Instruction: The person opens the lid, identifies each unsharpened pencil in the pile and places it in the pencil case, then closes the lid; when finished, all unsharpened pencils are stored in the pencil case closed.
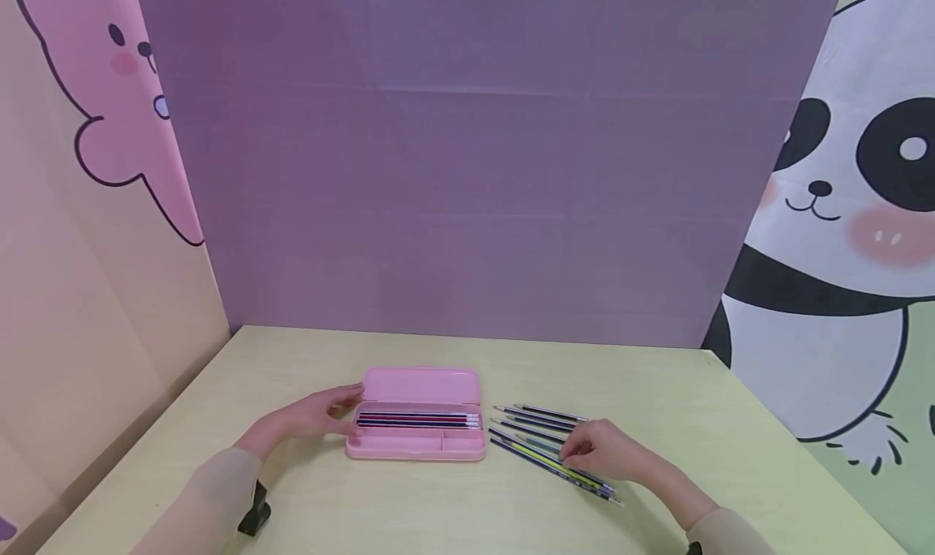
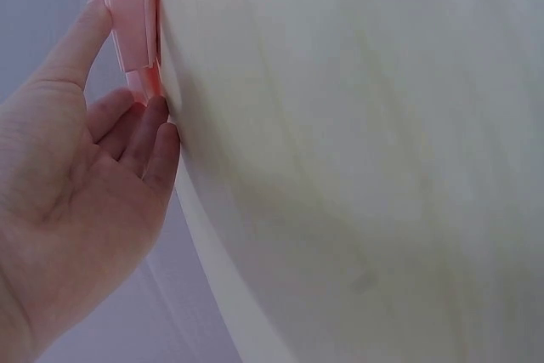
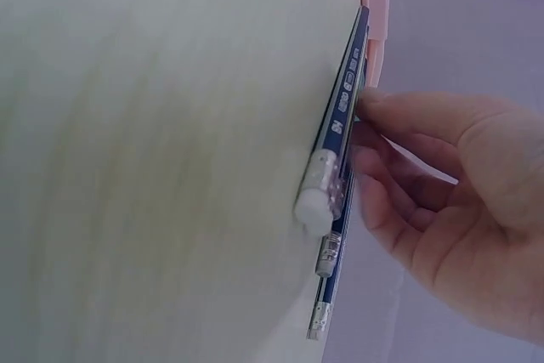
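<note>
A pink pencil case (image 1: 463, 444) lies with its lid (image 1: 421, 385) folded back. Several striped pencils (image 1: 416, 419) lie in its long rear compartment. My left hand (image 1: 321, 411) is at the case's left end, thumb on the box's edge and relaxed fingers against the lid, as the left wrist view also shows. My right hand (image 1: 605, 451) reaches into a loose group of dark striped pencils (image 1: 536, 425) right of the case. Its thumb and curled fingers pinch a pencil (image 1: 542, 445) there, the grip partly hidden by the hand. White-tipped pencil ends (image 3: 314, 210) show beside these fingers.
Several pencils, one with a yellow-green stripe (image 1: 553, 462), lie slanted at the near side of the group. The pale wooden table (image 1: 409, 510) ends at a purple backdrop (image 1: 467, 214). A panda picture (image 1: 818, 222) covers the right wall.
</note>
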Motion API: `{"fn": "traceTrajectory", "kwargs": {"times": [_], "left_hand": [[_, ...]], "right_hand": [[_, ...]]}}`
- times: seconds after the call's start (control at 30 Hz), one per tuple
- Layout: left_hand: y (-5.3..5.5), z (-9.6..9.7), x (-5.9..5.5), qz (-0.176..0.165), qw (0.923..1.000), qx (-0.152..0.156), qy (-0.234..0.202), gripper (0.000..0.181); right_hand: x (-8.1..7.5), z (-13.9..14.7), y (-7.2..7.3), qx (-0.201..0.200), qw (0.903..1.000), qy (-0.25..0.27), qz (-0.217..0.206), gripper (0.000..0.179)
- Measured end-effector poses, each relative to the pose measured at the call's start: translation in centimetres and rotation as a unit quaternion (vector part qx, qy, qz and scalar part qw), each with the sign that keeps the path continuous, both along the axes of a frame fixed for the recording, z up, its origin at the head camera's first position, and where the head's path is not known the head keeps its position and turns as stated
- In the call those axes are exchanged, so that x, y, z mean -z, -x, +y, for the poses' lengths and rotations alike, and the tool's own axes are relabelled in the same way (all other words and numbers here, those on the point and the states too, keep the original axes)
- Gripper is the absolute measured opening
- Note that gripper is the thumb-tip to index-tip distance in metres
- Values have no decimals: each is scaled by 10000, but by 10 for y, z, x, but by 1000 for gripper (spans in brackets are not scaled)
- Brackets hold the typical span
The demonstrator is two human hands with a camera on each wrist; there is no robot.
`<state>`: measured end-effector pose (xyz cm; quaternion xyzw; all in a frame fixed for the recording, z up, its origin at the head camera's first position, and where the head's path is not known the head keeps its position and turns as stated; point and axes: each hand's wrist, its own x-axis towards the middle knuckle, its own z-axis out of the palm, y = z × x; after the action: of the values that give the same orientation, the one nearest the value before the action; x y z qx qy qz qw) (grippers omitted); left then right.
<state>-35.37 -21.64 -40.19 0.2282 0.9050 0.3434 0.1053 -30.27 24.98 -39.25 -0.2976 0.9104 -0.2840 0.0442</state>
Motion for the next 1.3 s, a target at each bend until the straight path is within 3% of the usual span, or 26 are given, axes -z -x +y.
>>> {"fn": "traceTrajectory", "kwargs": {"times": [0.57,0.9,1.3], "left_hand": [[0,1,-2,-50,10000,-35,10,84],[4,1,3,-34,10000,-64,60,85],[4,0,4,-17,9999,-51,103,86]], "right_hand": [[0,0,1,73,9996,-65,268,4],[4,5,2,338,9992,-149,124,7],[5,7,2,323,9982,13,505,4]]}}
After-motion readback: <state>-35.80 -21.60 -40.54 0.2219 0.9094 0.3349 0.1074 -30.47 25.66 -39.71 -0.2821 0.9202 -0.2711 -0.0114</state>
